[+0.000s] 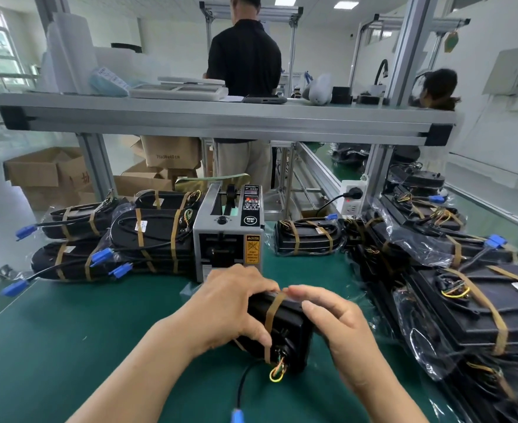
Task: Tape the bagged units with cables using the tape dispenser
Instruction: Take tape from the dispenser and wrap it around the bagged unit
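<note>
Left part of the bagged unit (285,334) is hidden under the left hand (227,309), and its clear film is hard to make out. Its black cable (242,383) runs toward the camera from the grip, and the blue plug (237,416) is cut off by the bottom edge. Left hand is palm down, with fingers curled over the unit's top and thumb on the near face beside the brown tape strip (274,309); grip is clamped on the unit. Right hand (340,328) comes in from the right, with fingers wrapped on the unit's right end and forefinger tip at the strip's upper end; also clamped on it. The unit sits low over the green surface (68,346), but contact can't be told. Yellow-green wires (277,372) poke out below the grip. Tape dispenser (228,236) is just beyond the grip. Taped stack (148,239) is beyond-left of it. A pile (465,300) to the right of it is cut off by the frame edge.
</note>
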Tool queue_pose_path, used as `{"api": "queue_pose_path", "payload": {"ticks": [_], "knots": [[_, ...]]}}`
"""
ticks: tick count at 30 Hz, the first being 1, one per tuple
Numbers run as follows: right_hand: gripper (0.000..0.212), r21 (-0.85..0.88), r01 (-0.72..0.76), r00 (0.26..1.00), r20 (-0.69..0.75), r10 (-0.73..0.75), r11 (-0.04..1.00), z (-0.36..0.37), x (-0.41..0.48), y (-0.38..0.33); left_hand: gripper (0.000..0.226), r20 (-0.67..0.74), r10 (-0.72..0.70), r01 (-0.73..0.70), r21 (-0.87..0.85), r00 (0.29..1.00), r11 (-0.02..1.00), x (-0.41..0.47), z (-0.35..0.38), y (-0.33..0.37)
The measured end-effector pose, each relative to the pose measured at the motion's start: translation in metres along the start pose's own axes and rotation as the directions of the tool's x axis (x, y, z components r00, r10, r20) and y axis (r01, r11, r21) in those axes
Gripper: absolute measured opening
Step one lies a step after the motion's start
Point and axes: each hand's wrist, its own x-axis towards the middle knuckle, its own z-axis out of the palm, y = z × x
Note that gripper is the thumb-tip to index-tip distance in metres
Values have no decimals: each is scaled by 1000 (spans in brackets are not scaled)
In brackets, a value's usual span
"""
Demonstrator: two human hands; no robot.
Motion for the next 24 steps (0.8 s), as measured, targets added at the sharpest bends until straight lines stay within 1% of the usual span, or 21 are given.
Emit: {"api": "queue_pose_path", "payload": {"ticks": [3,6,7,8,9,10,11,12,13,14,15,16,17,18,20,22,24], "knots": [[27,-30,-20,997,-80,17,999,5,-2,3,75,6,3,-4,72,1000,997,5,5,1],[32,-106,-33,991,-132,19,994,9,-1,7,79,-5,23,-22,77,1000,997,3,9,-3],[34,-102,-34,986,-165,16,994,10,0,8,79,0,28,-28,19,1000,999,1,8,-5],[36,-78,-40,977,-211,23,996,12,1,9,76,-5,11,-11,-110,1000,994,-1,6,-6],[37,-36,-52,963,-266,40,998,13,1,11,68,-30,-42,32,-282,999,959,-2,2,-7],[36,9,-66,944,-322,66,998,13,1,13,54,-99,-144,86,-445,985,892,-1,-1,-11],[34,44,-80,924,-372,90,996,12,1,14,37,-193,-317,155,-575,929,803,3,-3,-16],[31,65,-86,905,-412,106,994,12,0,16,21,-251,-526,226,-696,813,681,9,-5,-24],[29,74,-84,889,-444,108,994,13,-1,17,14,-216,-708,270,-819,672,507,15,-6,-32],[29,72,-71,875,-474,97,995,15,-2,18,13,-105,-815,281,-907,570,313,22,-5,-41],[30,63,-52,863,-499,77,997,18,-4,18,14,31,-849,276,-952,527,137,28,-2,-48],[30,50,-29,854,-518,51,998,23,-6,18,15,151,-843,275,-962,517,-4,34,1,-53],[31,31,-6,848,-529,22,999,27,-8,17,17,241,-823,284,-953,515,-101,39,4,-57],[31,11,12,846,-533,-4,1000,31,-9,16,22,299,-804,295,-942,515,-162,44,6,-60],[30,-3,35,848,-530,-32,999,36,-10,17,30,359,-784,302,-925,507,-229,53,7,-63],[36,-1,32,855,-518,-28,999,36,-10,18,30,402,-771,295,-912,493,-287,61,5,-64],[39,-10,23,858,-513,-25,1000,35,-11,18,26,423,-771,250,-905,475,-343,67,4,-63]]}}
